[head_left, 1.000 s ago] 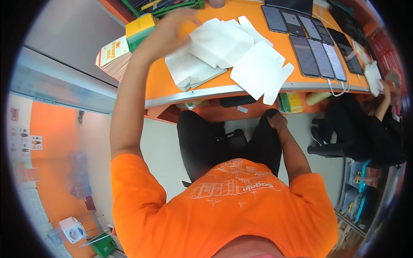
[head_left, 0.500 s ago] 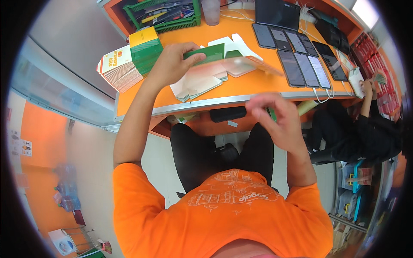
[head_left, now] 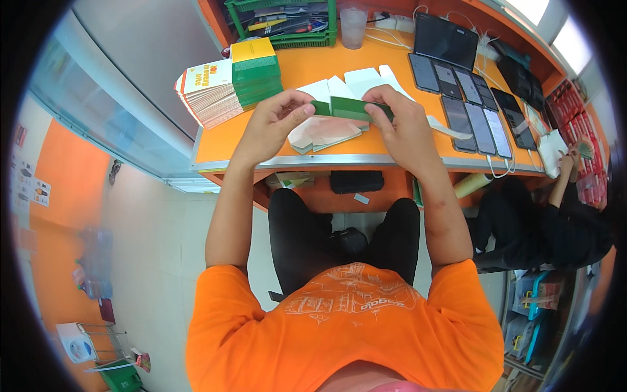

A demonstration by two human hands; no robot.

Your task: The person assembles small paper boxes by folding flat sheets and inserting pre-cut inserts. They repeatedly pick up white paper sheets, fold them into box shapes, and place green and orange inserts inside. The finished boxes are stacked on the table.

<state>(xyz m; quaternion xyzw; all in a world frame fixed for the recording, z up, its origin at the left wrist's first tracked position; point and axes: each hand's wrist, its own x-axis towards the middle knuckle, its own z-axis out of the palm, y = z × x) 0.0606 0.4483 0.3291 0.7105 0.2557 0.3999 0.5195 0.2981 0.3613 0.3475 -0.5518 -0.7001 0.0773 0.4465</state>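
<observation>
A flat green cardboard piece [head_left: 349,109], with a step in its upper edge, is held level above the desk's front part. My left hand [head_left: 277,124] pinches its left end between thumb and fingers. At its right end my right hand [head_left: 406,124] is closed on it the same way. Beneath it lie loose white card pieces [head_left: 320,136], partly hidden. More white flat pieces [head_left: 362,80] are spread behind. A white strip [head_left: 450,128] pokes out right of my right hand; whether it belongs to the held piece I cannot tell.
Stacked flat cartons in white [head_left: 208,98] and green [head_left: 258,78] stand at left. Behind are a green tool basket [head_left: 281,40], a cup [head_left: 353,29] and a laptop [head_left: 445,40]. Several phones [head_left: 457,121] with cables lie right, beside another person's hands [head_left: 569,160].
My right hand has risen from in front of the desk edge and now grips the green cardboard piece. The piece was held by my left hand alone, with its right part blurred.
</observation>
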